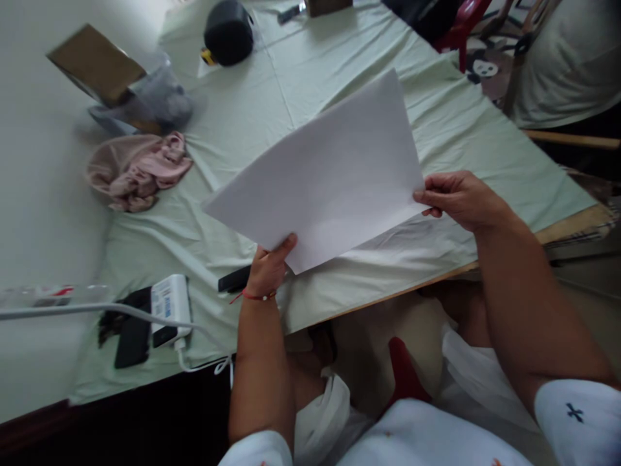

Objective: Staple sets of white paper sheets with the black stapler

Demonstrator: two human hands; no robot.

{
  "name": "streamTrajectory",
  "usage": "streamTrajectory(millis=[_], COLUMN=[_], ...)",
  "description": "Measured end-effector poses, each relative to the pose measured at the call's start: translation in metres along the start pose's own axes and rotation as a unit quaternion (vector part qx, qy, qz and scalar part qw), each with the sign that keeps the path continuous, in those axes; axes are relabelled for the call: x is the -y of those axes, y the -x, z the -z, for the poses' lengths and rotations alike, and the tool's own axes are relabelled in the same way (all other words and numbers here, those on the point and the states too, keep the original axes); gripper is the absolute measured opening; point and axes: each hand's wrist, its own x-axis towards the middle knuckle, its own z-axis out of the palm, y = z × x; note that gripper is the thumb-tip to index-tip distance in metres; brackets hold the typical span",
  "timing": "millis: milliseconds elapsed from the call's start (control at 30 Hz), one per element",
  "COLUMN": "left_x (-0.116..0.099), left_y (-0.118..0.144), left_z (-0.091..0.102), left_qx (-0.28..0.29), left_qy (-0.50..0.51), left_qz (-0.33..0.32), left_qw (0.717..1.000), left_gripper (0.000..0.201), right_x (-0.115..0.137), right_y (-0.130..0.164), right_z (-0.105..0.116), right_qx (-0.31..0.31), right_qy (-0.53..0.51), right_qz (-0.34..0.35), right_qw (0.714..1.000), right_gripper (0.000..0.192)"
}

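The person holds a big white sheet of paper (325,175) up over the table (572,223). The paper is plain and smooth, with nothing drawn on the side that shows. It is tilted, with one corner pointing away up the table.

The left hand (269,268) pinches the near bottom corner, thumb on top and fingers hidden under the paper. A thin red string is tied round that wrist. The right hand (458,197) pinches the right edge, its fingers curled shut on the sheet.

Just beside the left hand, under the paper's corner, a small black thing (234,279) lies on the pale green cloth (252,110). Further to the left of that hand sit a white power bank (169,304) with a white cable (97,309) and a black phone (132,336). Past the paper, well away from both hands, are a pink cloth (140,171), a clear bag with a brown card (97,61) and a round black thing (228,31).
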Motion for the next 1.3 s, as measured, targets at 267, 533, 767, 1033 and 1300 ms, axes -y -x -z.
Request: streamTrajectory(millis=[267,533,767,1033,1300], left_x=[0.0,-0.015,-0.002,0.004,0.01], left_y=[0.007,0.0,-0.011,-0.002,0.005], left_z=[0.011,0.009,0.008,0.001,-0.014], left_qx=[0.008,0.069,0.092,-0.007,0.038], left_qy=[-0.197,-0.282,-0.274,-0.139,0.026], left_qz=[-0.117,-0.242,-0.208,-0.153,-0.044], left_qw=[0.973,0.926,0.935,0.978,0.998], left_gripper=[0.055,0.029,0.037,0.053,0.06], right_x=[-0.006,-0.006,-0.013,-0.014,-0.002], right_y=[0.001,-0.001,-0.008,-0.006,0.009], right_z=[-0.001,-0.016,-0.018,-0.018,-0.022], right_qx=[0.027,-0.091,-0.08,-0.055,-0.086], right_qy=[-0.088,-0.088,-0.036,-0.094,-0.173], right_qz=[0.041,0.108,0.073,0.039,-0.015], right_qw=[0.995,0.986,0.994,0.993,0.981], right_gripper=[0.03,0.036,0.035,0.027,0.031])
